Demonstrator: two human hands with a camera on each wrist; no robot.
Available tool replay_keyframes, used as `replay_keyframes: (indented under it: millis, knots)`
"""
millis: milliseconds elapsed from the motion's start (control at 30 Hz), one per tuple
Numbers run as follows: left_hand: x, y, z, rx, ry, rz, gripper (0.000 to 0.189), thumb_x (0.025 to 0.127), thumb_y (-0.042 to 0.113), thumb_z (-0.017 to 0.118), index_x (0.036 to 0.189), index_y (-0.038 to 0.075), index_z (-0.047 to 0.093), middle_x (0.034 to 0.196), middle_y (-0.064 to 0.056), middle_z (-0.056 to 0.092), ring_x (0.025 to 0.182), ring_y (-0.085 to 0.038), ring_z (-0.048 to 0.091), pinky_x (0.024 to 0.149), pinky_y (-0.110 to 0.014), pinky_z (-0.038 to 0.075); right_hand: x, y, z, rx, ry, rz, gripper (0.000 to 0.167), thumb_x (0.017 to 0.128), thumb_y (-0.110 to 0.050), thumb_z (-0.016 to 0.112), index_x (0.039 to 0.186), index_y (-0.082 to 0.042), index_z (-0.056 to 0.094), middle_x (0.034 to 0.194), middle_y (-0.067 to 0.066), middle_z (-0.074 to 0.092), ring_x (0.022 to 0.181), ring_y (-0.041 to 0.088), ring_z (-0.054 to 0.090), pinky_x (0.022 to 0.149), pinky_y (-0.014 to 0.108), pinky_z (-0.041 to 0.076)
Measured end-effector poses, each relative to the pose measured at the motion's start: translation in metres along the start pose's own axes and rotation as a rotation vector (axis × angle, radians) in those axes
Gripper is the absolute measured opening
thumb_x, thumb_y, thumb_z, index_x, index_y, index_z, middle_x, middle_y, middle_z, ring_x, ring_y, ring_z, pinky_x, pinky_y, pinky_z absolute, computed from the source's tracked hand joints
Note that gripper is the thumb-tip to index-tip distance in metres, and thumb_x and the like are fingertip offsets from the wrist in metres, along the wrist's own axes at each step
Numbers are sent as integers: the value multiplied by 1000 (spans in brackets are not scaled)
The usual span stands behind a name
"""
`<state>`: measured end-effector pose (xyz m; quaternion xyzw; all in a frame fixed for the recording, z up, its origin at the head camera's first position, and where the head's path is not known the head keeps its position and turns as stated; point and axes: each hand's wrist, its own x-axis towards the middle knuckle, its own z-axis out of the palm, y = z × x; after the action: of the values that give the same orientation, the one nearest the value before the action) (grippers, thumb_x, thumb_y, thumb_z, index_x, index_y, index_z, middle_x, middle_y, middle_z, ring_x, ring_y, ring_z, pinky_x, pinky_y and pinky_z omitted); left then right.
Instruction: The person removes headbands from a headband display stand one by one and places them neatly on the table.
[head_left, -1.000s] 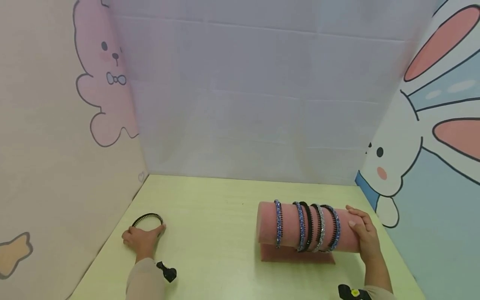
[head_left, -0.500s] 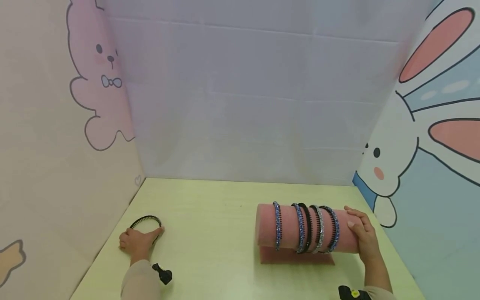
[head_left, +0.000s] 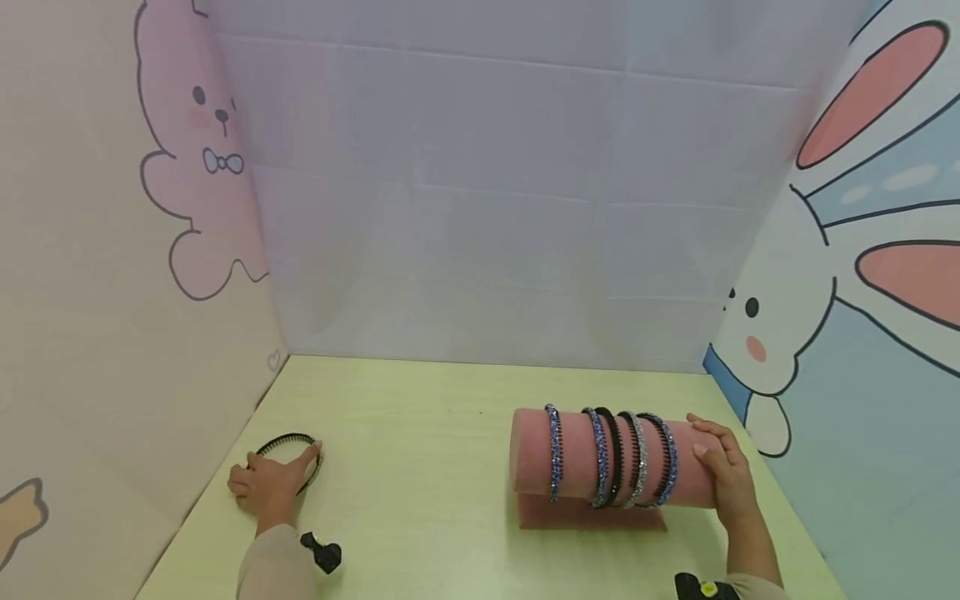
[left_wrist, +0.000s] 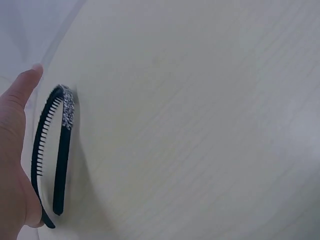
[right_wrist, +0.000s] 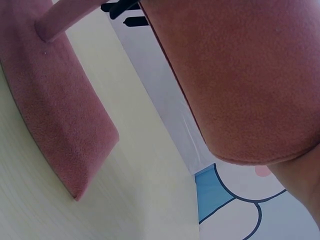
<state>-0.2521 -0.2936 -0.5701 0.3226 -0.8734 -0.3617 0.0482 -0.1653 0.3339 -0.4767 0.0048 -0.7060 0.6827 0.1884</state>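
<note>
At the left of the table, a black toothed headband (head_left: 287, 438) lies with its arch facing the far side. My left hand (head_left: 272, 483) reaches over it, thumb extended near its right side and fingers spread to the left. In the left wrist view, the thumb stands apart from the headband (left_wrist: 61, 155), whose arch bears silvery glitter; a finger is right by one of its ends. My right hand (head_left: 729, 475) grips the right end of a pink padded headband roll (head_left: 693, 467). Several headbands, blue, black and silver, sit round this roll, including a blue glittery one (head_left: 555, 454) at its left.
The roll stands on a pink base (head_left: 588, 514) on the pale yellow-green table (head_left: 420, 467). Painted walls rise left and right, with a pale cloth (head_left: 480, 208) across the back. Each wrist wears a black device, such as the left one (head_left: 322, 553).
My left hand has shifted slightly left against the headband, and its thumb has come in from the right side. The right hand keeps its grip on the roll. The view has swung slightly.
</note>
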Motion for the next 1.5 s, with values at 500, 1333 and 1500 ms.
replay_keyframes:
  millis: [500, 1333, 1500]
  knots:
    - [-38, 26, -4, -271, 108, 112, 118, 69, 60, 71, 147, 0, 6, 144, -27, 2, 133, -42, -1, 100, -63, 10, 0, 0, 1, 12, 7, 5, 24, 96, -6, 44, 119, -3, 52, 124, -12, 54, 115, 9, 39, 86, 22, 28]
    - [-108, 57, 18, -414, 101, 323, 93, 71, 39, 79, 140, 1, 30, 140, -24, 21, 124, -46, 18, 91, -61, 25, -2, 1, -2, 10, 30, 4, 23, 95, -5, 45, 117, -1, 51, 120, -13, 56, 114, 9, 41, 87, 20, 29]
    - [-119, 62, 23, -437, 75, 355, 91, 71, 40, 80, 139, 3, 33, 140, -22, 22, 125, -45, 18, 91, -62, 26, 0, 1, -1, 20, 25, 2, 24, 95, -5, 45, 117, 0, 51, 123, -11, 55, 115, 11, 40, 87, 22, 29]
